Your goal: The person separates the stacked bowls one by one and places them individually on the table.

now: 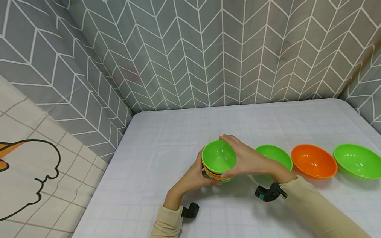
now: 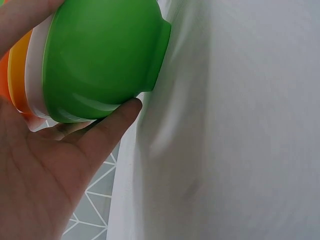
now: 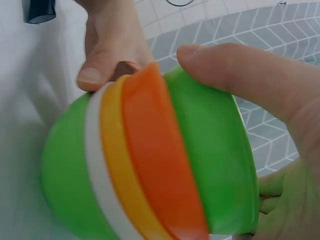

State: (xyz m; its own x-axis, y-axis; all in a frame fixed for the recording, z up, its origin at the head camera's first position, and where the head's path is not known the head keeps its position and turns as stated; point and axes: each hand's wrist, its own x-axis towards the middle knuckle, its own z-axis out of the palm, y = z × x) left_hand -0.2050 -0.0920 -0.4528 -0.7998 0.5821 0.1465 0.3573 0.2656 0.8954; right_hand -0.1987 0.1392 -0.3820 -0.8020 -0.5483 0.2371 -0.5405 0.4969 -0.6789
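Observation:
A stack of nested bowls (image 3: 155, 165) is held between both hands at the middle of the table. From its base upward it runs green, white, yellow and orange, with a small green bowl (image 1: 219, 156) on top. My left hand (image 1: 191, 178) grips the stack from the left, its fingers along the lower green bowl (image 2: 105, 55) and its thumb on the near side. Curled around the top green bowl from the right is my right hand (image 1: 248, 159), thumb near its rim. In the right wrist view this bowl's wall stands well out of the orange bowl (image 3: 157, 155).
To the right, in a row, lie a green bowl (image 1: 274, 156), an orange bowl (image 1: 313, 161) and another green bowl (image 1: 361, 160); my right forearm passes just in front of the first. A white cloth covers the table (image 1: 134, 214). Patterned grey curtains (image 1: 188, 51) hang behind it.

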